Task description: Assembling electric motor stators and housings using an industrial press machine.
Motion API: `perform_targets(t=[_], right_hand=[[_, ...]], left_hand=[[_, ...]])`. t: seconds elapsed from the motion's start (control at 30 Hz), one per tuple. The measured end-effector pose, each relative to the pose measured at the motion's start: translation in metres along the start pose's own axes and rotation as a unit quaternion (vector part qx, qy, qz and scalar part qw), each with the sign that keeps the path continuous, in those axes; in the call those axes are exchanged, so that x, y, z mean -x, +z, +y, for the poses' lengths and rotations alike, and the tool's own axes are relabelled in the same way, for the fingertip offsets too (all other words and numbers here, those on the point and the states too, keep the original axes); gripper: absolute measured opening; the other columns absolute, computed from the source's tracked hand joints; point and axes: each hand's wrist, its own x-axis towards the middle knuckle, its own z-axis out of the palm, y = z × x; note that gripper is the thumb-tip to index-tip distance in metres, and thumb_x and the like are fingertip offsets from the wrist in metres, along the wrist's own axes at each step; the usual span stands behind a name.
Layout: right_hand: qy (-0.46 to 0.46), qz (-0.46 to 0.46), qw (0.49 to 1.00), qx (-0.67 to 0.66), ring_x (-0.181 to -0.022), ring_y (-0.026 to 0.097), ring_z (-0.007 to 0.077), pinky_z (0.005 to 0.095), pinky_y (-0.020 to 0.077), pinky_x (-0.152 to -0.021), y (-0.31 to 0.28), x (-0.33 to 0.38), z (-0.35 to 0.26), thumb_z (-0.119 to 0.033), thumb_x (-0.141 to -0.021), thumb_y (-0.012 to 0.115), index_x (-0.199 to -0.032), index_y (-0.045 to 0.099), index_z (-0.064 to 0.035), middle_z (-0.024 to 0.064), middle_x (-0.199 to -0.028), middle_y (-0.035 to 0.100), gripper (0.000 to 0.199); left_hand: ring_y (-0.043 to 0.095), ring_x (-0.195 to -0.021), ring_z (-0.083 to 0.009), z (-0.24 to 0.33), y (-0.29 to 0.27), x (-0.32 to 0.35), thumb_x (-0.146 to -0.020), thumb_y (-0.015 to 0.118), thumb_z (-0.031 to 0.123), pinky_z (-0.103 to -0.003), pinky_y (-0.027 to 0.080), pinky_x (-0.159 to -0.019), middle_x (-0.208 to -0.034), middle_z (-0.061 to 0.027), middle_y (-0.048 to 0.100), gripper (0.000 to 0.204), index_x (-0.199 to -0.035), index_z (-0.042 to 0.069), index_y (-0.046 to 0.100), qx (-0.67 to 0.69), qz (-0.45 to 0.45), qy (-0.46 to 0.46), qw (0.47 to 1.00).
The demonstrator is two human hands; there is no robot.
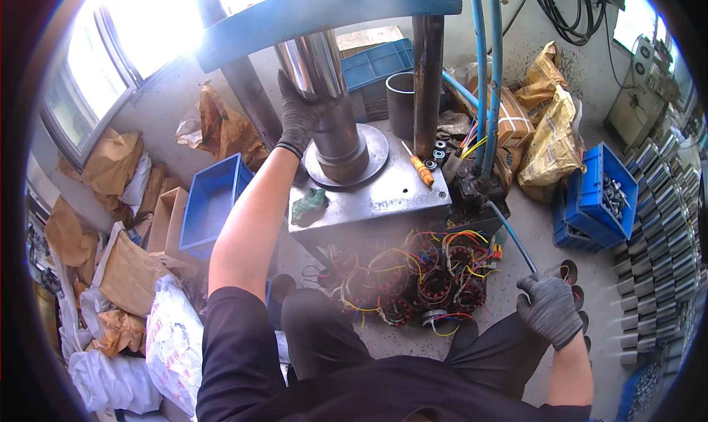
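Note:
A grey-gloved left hand (301, 118) of mine reaches up to a dark metal cylinder (341, 138), its fingers around the upper side. This cylinder stands upright on a round metal plate (375, 156) on the press bed (398, 197). Directly above it is the press's shiny ram (316, 62); the glove partly hides where they meet. At the right, my gloved right hand (549, 309) is closed round the end of a thin bluish lever (512, 234), which runs to the valve block (476, 189). A screwdriver (422, 170) with an orange handle and a green cloth (308, 206) lie on the bed.
Several wired stator cores (435, 285) sit on the floor before the press. Blue crates (214, 201) (605, 193) stand at both sides. Rows of metal cylinders (656, 260) fill the far right. Paper sacks (553, 142) and blue hoses (487, 75) are behind; white bags (173, 333) lie left.

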Motion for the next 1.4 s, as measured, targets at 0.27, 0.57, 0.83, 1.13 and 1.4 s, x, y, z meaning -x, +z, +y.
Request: perform_targets(t=[0.27, 0.57, 0.83, 1.13, 1.4], right_hand=[[-0.148, 0.219, 0.962, 0.069, -0.091, 0.067, 0.0406, 0.0478, 0.0552, -0.08, -0.067, -0.11, 0.019, -0.001, -0.081, 0.065, -0.109, 0.065, -0.0042, 0.0214, -0.097, 0.065, 0.028], [-0.033, 0.321, 0.946, 0.033, -0.097, 0.07, 0.0387, 0.0455, 0.0565, -0.088, -0.09, -0.223, 0.044, -0.006, -0.087, 0.066, -0.115, 0.069, -0.0022, 0.0204, -0.105, 0.07, 0.029], [-0.028, -0.057, 0.998, 0.012, -0.089, 0.07, 0.0395, 0.0487, 0.0573, -0.081, -0.057, -0.069, 0.006, -0.005, -0.084, 0.063, -0.113, 0.071, -0.0053, 0.0183, -0.097, 0.072, 0.029], [0.0, -0.139, 0.99, 0.007, -0.08, 0.07, 0.0391, 0.049, 0.0571, -0.076, 0.006, 0.018, 0.007, -0.019, -0.082, 0.068, -0.087, 0.074, -0.0067, 0.0165, -0.085, 0.071, 0.015], [0.013, -0.047, 0.998, -0.039, -0.082, 0.072, 0.0398, 0.0469, 0.058, -0.079, -0.023, -0.012, 0.009, -0.019, -0.084, 0.067, -0.107, 0.078, -0.0063, 0.0185, -0.09, 0.074, 0.029]], left_hand=[[0.047, -0.137, -0.0378, -0.016, 0.004, -0.012, -0.084, 0.071, 0.069, -0.061, 0.043, -0.114, -0.151, -0.0145, 0.045, 0.09, -0.152, 0.018, 0.041, 0.167, 0.152, -0.079, 0.971], [0.043, -0.139, -0.0256, -0.035, -0.032, -0.009, -0.07, 0.094, 0.035, -0.037, 0.041, -0.121, -0.151, -0.0133, 0.041, 0.125, -0.161, 0.013, 0.011, -0.272, 0.059, 0.041, 0.96], [0.054, -0.131, -0.027, -0.039, -0.014, -0.002, -0.061, 0.099, 0.024, -0.034, 0.046, -0.116, -0.146, -0.0169, 0.048, 0.131, -0.16, 0.005, 0.016, -0.334, 0.077, 0.097, 0.934], [0.056, -0.132, -0.0329, -0.046, -0.014, 0.015, -0.065, 0.098, 0.023, -0.038, 0.048, -0.114, -0.147, -0.0242, 0.051, 0.129, -0.161, 0.001, 0.015, -0.409, 0.157, 0.12, 0.891], [0.053, -0.136, -0.0291, -0.084, 0.017, 0.143, -0.087, 0.086, 0.016, -0.036, 0.045, -0.116, -0.148, -0.0164, 0.054, 0.087, -0.158, 0.002, 0.037, -0.329, 0.182, 0.064, 0.924]])
